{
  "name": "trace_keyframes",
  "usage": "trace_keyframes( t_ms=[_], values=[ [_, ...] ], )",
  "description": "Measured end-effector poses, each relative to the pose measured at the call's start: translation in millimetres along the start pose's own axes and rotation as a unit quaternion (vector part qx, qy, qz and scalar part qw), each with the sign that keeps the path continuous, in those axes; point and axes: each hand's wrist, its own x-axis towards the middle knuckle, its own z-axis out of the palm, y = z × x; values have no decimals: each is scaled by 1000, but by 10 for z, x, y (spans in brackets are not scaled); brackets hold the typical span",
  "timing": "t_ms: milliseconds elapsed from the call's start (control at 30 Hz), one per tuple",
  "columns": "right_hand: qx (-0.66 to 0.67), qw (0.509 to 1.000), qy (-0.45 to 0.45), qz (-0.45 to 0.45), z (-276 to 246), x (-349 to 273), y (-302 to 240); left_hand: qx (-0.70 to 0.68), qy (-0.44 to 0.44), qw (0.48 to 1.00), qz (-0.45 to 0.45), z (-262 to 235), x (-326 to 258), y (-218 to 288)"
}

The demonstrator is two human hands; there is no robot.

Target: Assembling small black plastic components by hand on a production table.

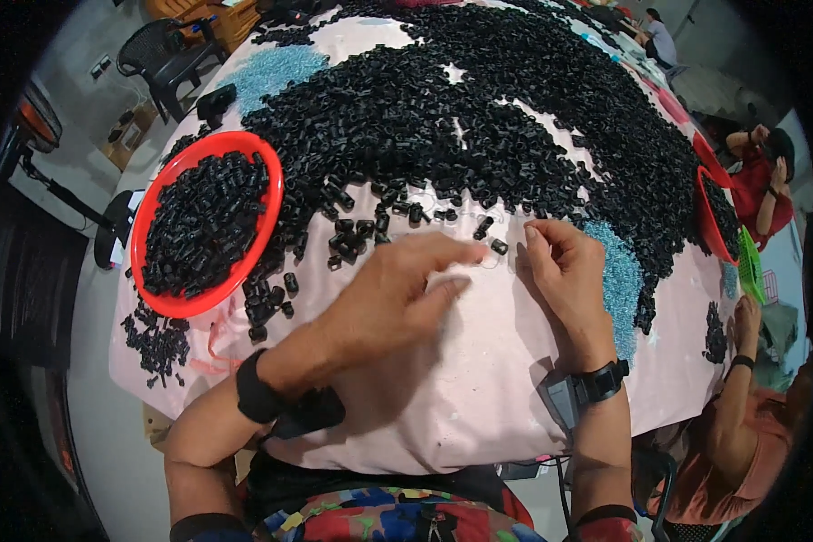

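Just beyond both fingertips lay a small black part (499, 246) (nearer the right hand (565, 271)); the left hand (397, 289) reached in, both hands open, holding nothing visible.

Left hand (397, 289) and right hand (565, 271) rest on the pink tablecloth (461, 388) near the table's near edge, fingertips meeting at a small clear ring (490, 262), barely visible. One small black plastic part (499, 246) lies just beside the fingertips. Huge heap of black plastic parts (497, 117) covers the table's middle and far side. Red bowl (176, 172) full of the same parts sits at the left edge. Blue-grey pellets (619, 280) are spread by the right hand, another patch (275, 72) far left. Black wristbands on both wrists. Another person's arm (727, 406) at the right edge.
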Motion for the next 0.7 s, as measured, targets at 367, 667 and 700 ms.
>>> trace_keyframes(
  t_ms=[367,667,700],
  values=[
    [-224,973,7,-61,-103,72,98,-258,-48,947,184,180,-700,897],
    [-159,984,-23,-81,-128,17,191,-86,-180,956,214,-351,-1778,740],
    [-186,980,8,-70,-102,44,139,-55,-183,958,212,-345,-1613,855]
  ],
)
